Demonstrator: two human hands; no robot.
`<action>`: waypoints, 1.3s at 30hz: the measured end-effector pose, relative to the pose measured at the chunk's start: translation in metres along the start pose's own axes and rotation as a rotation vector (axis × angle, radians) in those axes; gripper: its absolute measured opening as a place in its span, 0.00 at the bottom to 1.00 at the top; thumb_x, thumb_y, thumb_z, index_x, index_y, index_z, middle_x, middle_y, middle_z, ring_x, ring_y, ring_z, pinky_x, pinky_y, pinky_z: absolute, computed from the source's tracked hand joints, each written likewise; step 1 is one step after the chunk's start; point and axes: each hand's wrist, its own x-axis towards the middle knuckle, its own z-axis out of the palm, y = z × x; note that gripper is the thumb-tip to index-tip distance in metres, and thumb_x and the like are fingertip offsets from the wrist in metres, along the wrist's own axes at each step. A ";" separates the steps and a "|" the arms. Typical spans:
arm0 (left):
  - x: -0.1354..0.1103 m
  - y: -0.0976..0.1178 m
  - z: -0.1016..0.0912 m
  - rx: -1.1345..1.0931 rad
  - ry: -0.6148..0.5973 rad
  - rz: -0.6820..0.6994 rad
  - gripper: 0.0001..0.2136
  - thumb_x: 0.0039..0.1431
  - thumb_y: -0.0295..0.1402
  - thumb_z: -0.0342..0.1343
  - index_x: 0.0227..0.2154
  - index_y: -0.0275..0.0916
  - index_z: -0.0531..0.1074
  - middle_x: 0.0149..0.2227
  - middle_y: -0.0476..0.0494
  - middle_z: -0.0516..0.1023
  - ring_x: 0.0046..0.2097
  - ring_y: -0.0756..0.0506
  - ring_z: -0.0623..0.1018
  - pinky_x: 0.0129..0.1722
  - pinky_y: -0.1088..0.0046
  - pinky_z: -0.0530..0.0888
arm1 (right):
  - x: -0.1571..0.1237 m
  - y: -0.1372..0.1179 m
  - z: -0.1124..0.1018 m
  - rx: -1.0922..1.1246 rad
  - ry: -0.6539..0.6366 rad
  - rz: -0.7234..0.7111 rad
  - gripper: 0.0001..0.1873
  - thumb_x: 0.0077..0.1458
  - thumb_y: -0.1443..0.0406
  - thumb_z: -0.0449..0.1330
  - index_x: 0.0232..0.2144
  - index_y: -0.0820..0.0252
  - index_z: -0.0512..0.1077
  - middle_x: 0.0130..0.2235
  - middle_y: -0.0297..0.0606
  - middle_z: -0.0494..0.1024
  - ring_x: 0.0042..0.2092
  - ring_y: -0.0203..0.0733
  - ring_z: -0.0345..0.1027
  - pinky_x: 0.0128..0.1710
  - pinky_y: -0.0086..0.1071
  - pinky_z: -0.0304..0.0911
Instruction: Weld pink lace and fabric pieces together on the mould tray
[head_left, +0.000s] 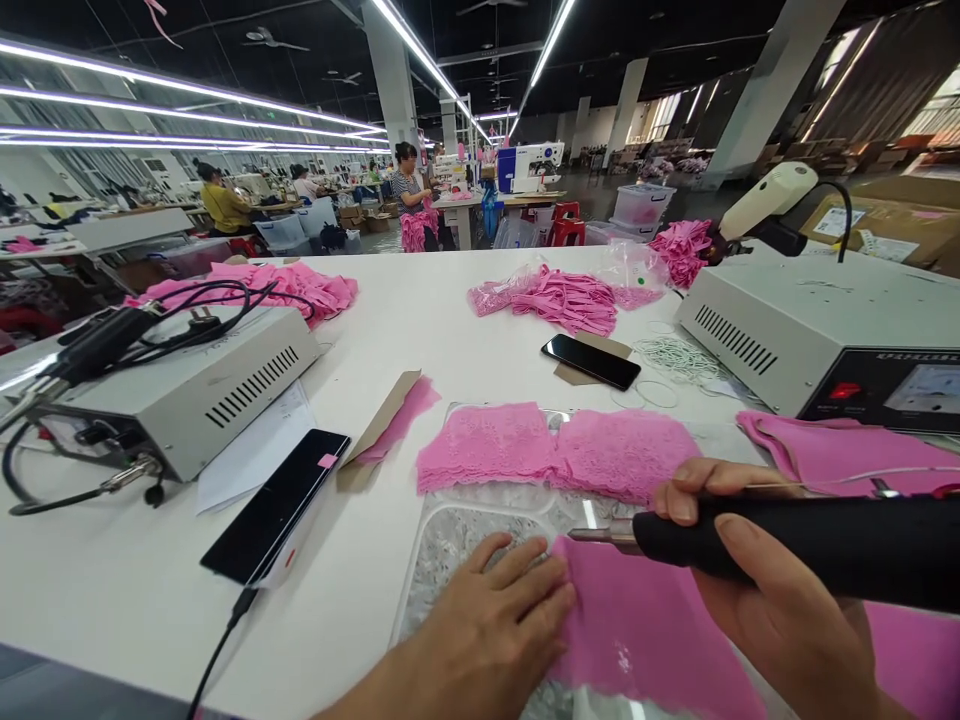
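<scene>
My right hand [780, 580] is wrapped round a black handheld ultrasonic welder [817, 540]. Its pointed metal tip faces left, over the top edge of a pink fabric piece [652, 620]. My left hand [499, 615] lies flat with fingers stretched, its fingertips on the left edge of that fabric. Beneath lies a glassy, grey-flecked board [442, 555], partly covered by hand and cloth. Two stacks of pink lace pieces, the left stack [487, 445] and the right stack [626, 450], lie side by side just beyond. Whether the tip touches the fabric I cannot tell.
Grey machine boxes stand at left [225, 400] and right [780, 320]. One phone [277, 505] has a cable; another phone [592, 361] lies farther back. Pink strips [566, 300], thin cords [679, 358] and folded pink cloth [840, 455] are around. A person [411, 190] works beyond the table.
</scene>
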 end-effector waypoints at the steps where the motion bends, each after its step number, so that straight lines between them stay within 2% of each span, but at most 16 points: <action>1: 0.000 0.000 -0.001 -0.001 -0.009 -0.001 0.14 0.68 0.32 0.46 0.51 0.33 0.70 0.54 0.37 0.75 0.57 0.40 0.72 0.56 0.58 0.68 | 0.000 0.000 0.001 -0.001 0.000 0.006 0.05 0.49 0.65 0.66 0.29 0.53 0.72 0.30 0.34 0.69 0.30 0.38 0.68 0.31 0.33 0.73; 12: 0.003 0.000 -0.006 -0.016 -0.059 -0.001 0.14 0.69 0.34 0.45 0.50 0.35 0.70 0.56 0.41 0.73 0.59 0.39 0.71 0.55 0.59 0.69 | -0.004 0.006 0.002 0.038 -0.047 0.028 0.05 0.52 0.64 0.66 0.32 0.53 0.72 0.32 0.34 0.69 0.31 0.36 0.67 0.34 0.32 0.72; 22: 0.002 -0.001 -0.005 -0.026 -0.049 -0.004 0.14 0.69 0.35 0.45 0.50 0.34 0.70 0.55 0.40 0.74 0.58 0.40 0.71 0.55 0.60 0.69 | -0.003 0.006 0.004 0.002 -0.049 0.019 0.05 0.52 0.64 0.67 0.30 0.54 0.72 0.32 0.35 0.70 0.30 0.36 0.68 0.34 0.32 0.73; 27: 0.003 0.001 -0.013 -0.009 -0.020 -0.009 0.15 0.70 0.36 0.45 0.50 0.35 0.71 0.53 0.39 0.75 0.58 0.42 0.72 0.55 0.62 0.70 | -0.002 0.006 0.002 0.011 -0.053 0.044 0.07 0.50 0.64 0.68 0.30 0.53 0.73 0.32 0.34 0.70 0.31 0.37 0.68 0.34 0.33 0.73; 30: -0.005 0.004 -0.019 0.020 -0.003 -0.006 0.16 0.70 0.38 0.45 0.50 0.35 0.71 0.51 0.38 0.77 0.57 0.42 0.73 0.55 0.63 0.70 | -0.003 0.001 0.004 0.046 -0.023 0.054 0.07 0.48 0.64 0.69 0.30 0.53 0.73 0.31 0.33 0.69 0.30 0.36 0.67 0.33 0.32 0.73; 35: -0.034 0.007 -0.013 0.114 0.123 0.037 0.16 0.70 0.39 0.45 0.46 0.35 0.74 0.49 0.42 0.79 0.55 0.42 0.75 0.56 0.65 0.70 | -0.006 -0.005 0.008 0.069 -0.042 0.087 0.08 0.46 0.63 0.70 0.29 0.53 0.74 0.29 0.34 0.69 0.28 0.37 0.67 0.31 0.33 0.73; 39: -0.049 0.011 -0.007 0.160 0.122 0.028 0.16 0.70 0.39 0.47 0.48 0.35 0.74 0.49 0.40 0.79 0.58 0.42 0.72 0.57 0.65 0.69 | -0.009 -0.002 0.008 0.080 -0.071 0.115 0.08 0.46 0.63 0.70 0.29 0.53 0.74 0.29 0.34 0.69 0.28 0.36 0.67 0.31 0.32 0.72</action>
